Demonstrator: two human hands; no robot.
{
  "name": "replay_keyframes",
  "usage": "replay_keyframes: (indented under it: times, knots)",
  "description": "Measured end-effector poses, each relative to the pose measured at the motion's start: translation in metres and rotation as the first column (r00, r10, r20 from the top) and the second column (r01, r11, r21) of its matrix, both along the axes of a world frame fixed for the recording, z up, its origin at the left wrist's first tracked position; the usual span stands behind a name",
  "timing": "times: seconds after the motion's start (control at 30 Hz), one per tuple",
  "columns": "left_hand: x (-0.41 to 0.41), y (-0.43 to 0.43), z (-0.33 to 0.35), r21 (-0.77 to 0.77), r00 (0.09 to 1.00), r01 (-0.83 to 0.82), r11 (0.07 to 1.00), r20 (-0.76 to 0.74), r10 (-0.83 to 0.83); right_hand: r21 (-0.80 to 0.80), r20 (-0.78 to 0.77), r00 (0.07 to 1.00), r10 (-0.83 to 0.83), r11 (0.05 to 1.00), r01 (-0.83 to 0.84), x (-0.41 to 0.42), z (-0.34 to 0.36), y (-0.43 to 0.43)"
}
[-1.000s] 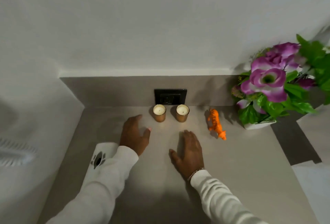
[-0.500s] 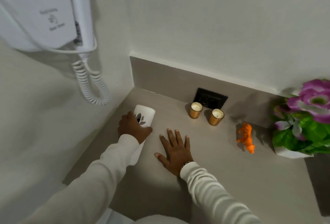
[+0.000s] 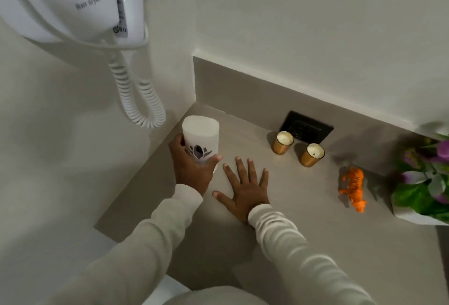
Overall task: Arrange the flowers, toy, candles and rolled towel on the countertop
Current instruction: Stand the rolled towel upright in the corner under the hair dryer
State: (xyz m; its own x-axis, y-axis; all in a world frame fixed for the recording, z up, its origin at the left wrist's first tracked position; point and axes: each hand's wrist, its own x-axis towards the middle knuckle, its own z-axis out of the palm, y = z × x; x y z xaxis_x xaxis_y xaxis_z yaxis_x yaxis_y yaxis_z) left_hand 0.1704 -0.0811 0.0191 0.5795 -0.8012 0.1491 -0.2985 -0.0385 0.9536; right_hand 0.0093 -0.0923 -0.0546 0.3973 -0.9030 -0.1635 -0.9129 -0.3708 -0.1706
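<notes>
My left hand [image 3: 190, 171] grips a white rolled towel [image 3: 201, 138] with a dark leaf emblem, held upright near the left back corner of the grey countertop [image 3: 303, 227]. My right hand [image 3: 244, 185] lies flat on the counter, fingers spread, holding nothing. Two gold candles stand by the back wall: one [image 3: 282, 142] to the left, the other [image 3: 312, 155] beside it. An orange toy tiger [image 3: 354, 185] stands to their right. Purple flowers with green leaves [image 3: 424, 183] in a white pot are cut off at the right edge.
A white wall-mounted hair dryer [image 3: 73, 1] with a coiled cord [image 3: 138, 100] hangs on the left wall above the counter's corner. A black socket plate [image 3: 306, 128] sits on the backsplash behind the candles. The counter's left edge runs beside my left arm.
The view has swung further left and closer. My left hand has stood the towel more upright and carried it nearer the back corner. My right hand stays flat on the counter.
</notes>
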Motion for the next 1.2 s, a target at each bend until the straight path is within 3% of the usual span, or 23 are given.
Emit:
replay_keyframes:
  times: [0.13,0.77,1.2]
  knots:
    - [-0.002,0.013,-0.03,0.158,0.999,-0.055,0.986,0.01,0.054,0.0,0.008,1.0,-0.005,1.0,0.005,0.006,0.002,-0.012]
    - [0.027,-0.157,-0.026,0.192,0.964,-0.266,0.945,0.057,0.26,-0.02,0.036,0.999,-0.017,1.0,0.018,0.021,-0.01,-0.069]
    - [0.032,-0.179,-0.015,0.228,0.955,-0.281,0.932,0.166,0.247,0.035,0.07,0.998,-0.009,0.999,0.006,0.019,-0.002,-0.067]
